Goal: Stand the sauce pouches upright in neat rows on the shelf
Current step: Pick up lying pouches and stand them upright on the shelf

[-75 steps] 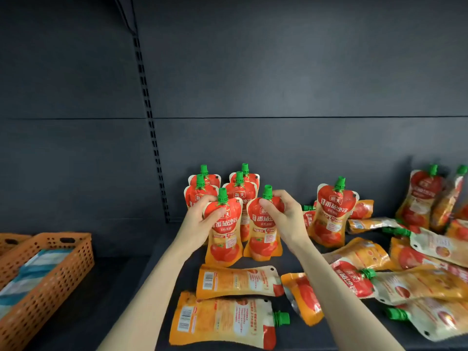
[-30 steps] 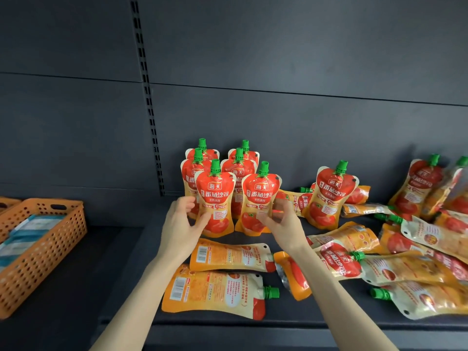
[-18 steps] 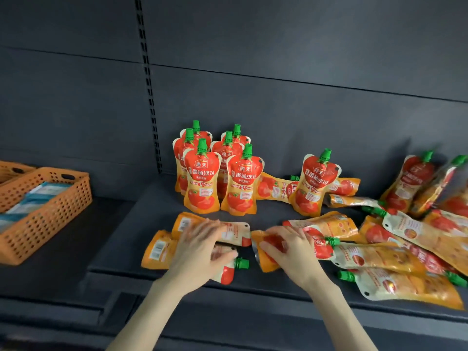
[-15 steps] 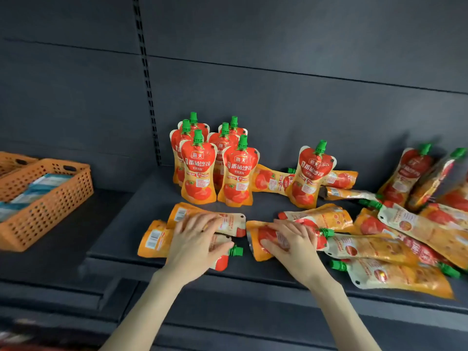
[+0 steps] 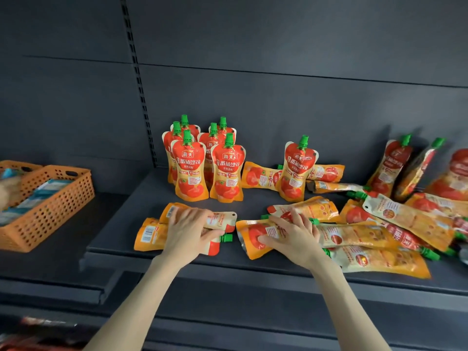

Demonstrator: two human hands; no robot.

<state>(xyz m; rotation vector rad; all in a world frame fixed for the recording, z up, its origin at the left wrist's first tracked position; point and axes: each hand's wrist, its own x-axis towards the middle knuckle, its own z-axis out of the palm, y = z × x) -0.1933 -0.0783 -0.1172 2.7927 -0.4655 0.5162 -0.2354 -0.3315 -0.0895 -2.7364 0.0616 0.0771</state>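
Observation:
Several red-and-orange sauce pouches with green caps stand upright in two short rows [image 5: 202, 163] at the back left of the dark shelf [image 5: 119, 224]. One more upright pouch [image 5: 296, 168] stands alone to their right. My left hand [image 5: 190, 231] lies on two flat pouches [image 5: 149, 234] near the front edge, fingers curled around the upper one. My right hand [image 5: 291, 234] presses on another flat pouch [image 5: 253, 236], thumb under its side. Many pouches lie in a loose heap [image 5: 395, 224] on the right.
An orange perforated basket [image 5: 50, 211] with blue-and-white packets sits on the neighbouring shelf to the left. A slotted upright [image 5: 138, 79] runs up the grey back panel. Two pouches [image 5: 402, 165] lean against the back wall at the right.
My hands left the two front upright pouches, dropped to the front of the shelf and closed on flat-lying pouches. The view tilted down.

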